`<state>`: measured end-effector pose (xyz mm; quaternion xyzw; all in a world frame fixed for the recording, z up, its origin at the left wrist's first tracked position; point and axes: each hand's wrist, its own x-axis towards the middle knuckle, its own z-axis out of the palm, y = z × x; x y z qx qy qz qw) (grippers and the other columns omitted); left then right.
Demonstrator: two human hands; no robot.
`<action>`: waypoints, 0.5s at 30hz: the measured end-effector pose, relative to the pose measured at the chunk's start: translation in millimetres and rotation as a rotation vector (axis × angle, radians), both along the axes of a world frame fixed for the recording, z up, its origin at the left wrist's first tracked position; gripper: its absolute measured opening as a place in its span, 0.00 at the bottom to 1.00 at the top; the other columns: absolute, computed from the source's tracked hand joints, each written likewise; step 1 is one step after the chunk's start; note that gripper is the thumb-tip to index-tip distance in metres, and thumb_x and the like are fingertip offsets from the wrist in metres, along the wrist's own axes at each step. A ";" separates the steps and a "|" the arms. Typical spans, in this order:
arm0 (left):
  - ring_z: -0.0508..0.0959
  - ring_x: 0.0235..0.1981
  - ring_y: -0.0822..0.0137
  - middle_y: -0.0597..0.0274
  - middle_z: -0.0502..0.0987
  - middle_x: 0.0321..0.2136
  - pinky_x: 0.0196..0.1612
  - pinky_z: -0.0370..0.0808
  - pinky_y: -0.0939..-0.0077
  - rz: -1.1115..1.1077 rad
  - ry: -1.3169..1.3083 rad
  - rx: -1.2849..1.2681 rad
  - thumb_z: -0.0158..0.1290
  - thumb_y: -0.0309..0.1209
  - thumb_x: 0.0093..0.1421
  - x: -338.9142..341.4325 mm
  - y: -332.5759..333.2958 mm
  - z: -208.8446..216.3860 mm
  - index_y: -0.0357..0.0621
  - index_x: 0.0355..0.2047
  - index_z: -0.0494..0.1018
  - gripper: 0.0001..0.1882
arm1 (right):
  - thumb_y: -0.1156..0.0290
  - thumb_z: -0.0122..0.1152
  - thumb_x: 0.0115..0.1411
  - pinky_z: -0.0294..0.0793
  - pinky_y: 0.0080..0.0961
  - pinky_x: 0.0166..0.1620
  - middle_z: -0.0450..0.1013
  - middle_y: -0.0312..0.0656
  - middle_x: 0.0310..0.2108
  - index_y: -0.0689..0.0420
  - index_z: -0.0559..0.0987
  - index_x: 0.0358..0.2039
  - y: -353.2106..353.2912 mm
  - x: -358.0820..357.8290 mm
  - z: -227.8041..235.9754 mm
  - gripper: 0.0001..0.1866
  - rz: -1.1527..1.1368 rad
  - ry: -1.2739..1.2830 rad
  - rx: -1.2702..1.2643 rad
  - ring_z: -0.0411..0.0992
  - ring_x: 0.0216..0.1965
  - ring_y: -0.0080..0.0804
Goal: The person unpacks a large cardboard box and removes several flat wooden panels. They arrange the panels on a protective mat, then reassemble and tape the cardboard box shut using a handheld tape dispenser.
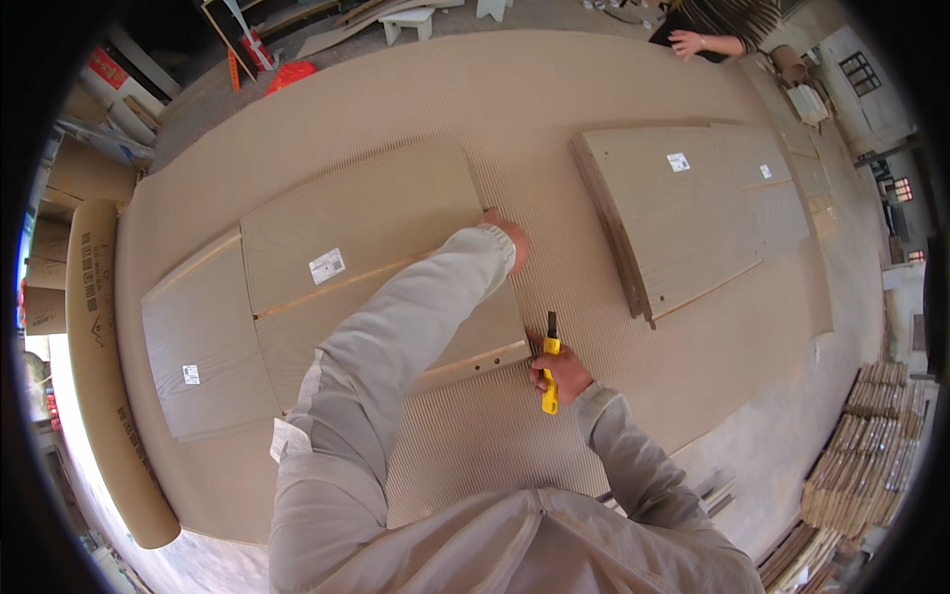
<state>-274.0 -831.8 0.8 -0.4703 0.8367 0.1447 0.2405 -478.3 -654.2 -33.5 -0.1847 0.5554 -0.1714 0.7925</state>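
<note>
My right hand [569,374] grips a yellow utility knife [551,346], its dark blade pointing away from me over the corrugated cardboard sheet [450,436]. My left hand [510,241] reaches across to the right edge of a group of flat wood-grain panels [366,213] and touches them there. Its fingers are mostly hidden behind the hand and cuff. These panels lie on the cardboard with pale edge strips and white labels; the nearest strip has dark round holes. A second stack of similar panels [693,198] lies to the right, apart from both hands.
A large brown cardboard roll [94,297] lies along the left side. At the far right edge of the sheet is another person's hand [685,43]. Bundled stacks of flat brown pieces [861,445] are at the lower right. A white stool [408,24] stands beyond the sheet.
</note>
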 end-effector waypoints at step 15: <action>0.81 0.35 0.53 0.51 0.81 0.30 0.43 0.68 0.58 0.002 0.102 0.058 0.52 0.29 0.48 16.0 2.8 -4.6 0.41 0.26 0.80 0.09 | 0.80 0.49 0.54 0.76 0.24 0.23 0.80 0.49 0.36 0.54 0.50 0.71 8.2 9.5 -12.3 0.42 0.136 -0.069 -0.143 0.71 0.16 0.27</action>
